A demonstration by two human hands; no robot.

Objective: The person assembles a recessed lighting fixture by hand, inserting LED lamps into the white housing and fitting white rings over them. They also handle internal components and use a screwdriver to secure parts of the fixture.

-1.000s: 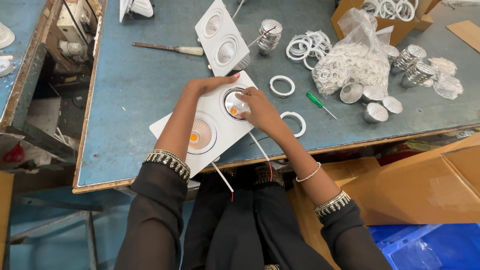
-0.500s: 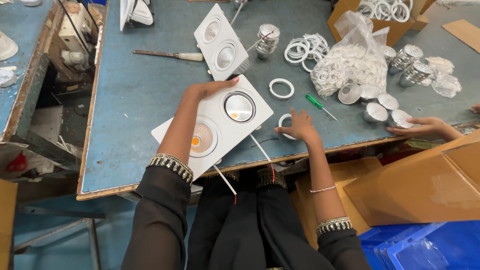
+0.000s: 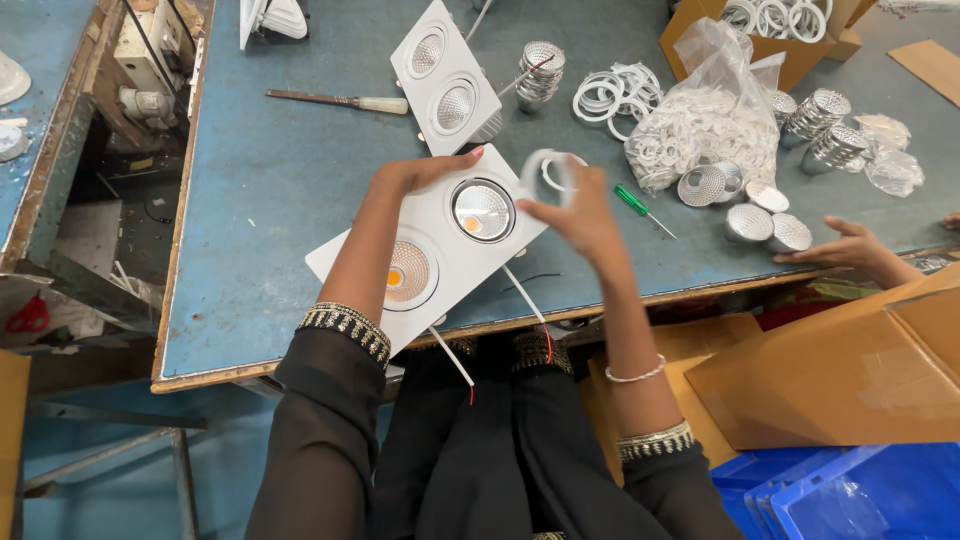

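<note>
A white twin downlight fixture (image 3: 450, 250) lies tilted over the near edge of the blue table (image 3: 270, 200), with two round reflector openings facing up. My left hand (image 3: 415, 172) rests on its far edge, fingers flat on the housing. My right hand (image 3: 575, 205) is lifted just right of the fixture and holds a white plastic ring (image 3: 545, 170), blurred by motion, above the fixture's upper corner. Thin wires hang from the fixture toward my lap.
A second twin fixture (image 3: 445, 75), a screwdriver (image 3: 340, 100), a green-handled screwdriver (image 3: 635, 203), loose white rings (image 3: 610, 92), a bag of rings (image 3: 705, 125) and silver reflector cups (image 3: 760, 215) lie on the table. Another person's hand (image 3: 845, 248) reaches in at right. Cardboard boxes (image 3: 850, 360) stand below.
My right hand left the fixture's upper opening, went to a white ring on the table at right, and now holds it raised. Another person's hand came in at right.
</note>
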